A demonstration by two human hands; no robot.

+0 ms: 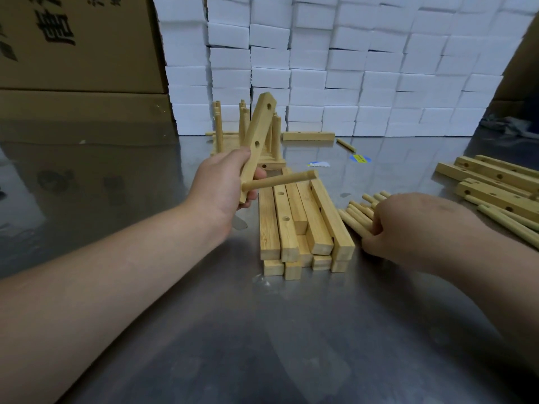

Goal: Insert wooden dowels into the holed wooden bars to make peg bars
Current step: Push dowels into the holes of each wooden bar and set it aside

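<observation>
One holed bar (258, 132) is held in the left hand (224, 185), centre-left of frame, with the thumb on its near edge and the fingers curled round its lower end. The bar is tilted, its upper end leaning up and to the right, and two empty holes show above the grip. One dowel (280, 180) sits in the lowest hole, just beside the fingers, and sticks out rightward over the stack of bars (294, 228) lying at frame centre on the metal table (262, 330).

The right hand (414, 225), right of centre, rests palm down on the loose dowels (357, 212) just beside the stack. Its fingers curl onto them, but whether any is pinched cannot be told.

Behind the held bar stand finished peg bars (218, 126), pegs upright. More bars (495, 182) lie at the right edge. White boxes (350, 68) fill the upper frame, with cardboard cartons (78, 45) at upper left.
</observation>
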